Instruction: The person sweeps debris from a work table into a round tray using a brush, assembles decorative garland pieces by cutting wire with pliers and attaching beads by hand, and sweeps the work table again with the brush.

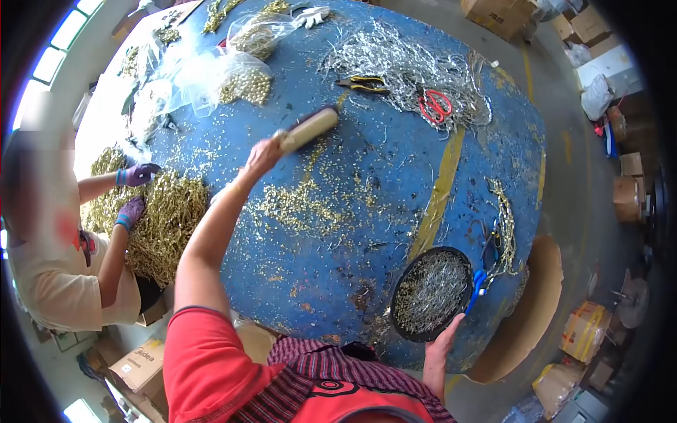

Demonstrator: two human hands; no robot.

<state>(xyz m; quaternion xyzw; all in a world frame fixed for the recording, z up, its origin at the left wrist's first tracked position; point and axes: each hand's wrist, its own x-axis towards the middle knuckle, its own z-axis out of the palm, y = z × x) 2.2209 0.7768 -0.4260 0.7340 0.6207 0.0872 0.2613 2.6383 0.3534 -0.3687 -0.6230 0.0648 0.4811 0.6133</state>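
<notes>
My left hand [264, 156] is closed around the end of a bench brush [310, 130], which has a pale wooden back and dark bristles along its far side. The brush is slightly blurred over the blue table [395, 169]. Small gold bits [303, 211] lie scattered between it and me. Near the front edge, my right hand [444, 340] grips the rim of a round black tray [398, 321], its fingers partly hidden underneath. Tangled silver and gold strands [434, 289] fill the tray. Blue-handled scissors [478, 283] lie just right of it.
At left, a co-worker's gloved hands [134, 204] touch a gold heap [169, 218]. Silver strands [402, 63], pliers [365, 84] and red scissors [435, 106] lie at the back. Plastic bags [204, 81] stand back left. Curved cardboard [525, 317] borders the table's right side.
</notes>
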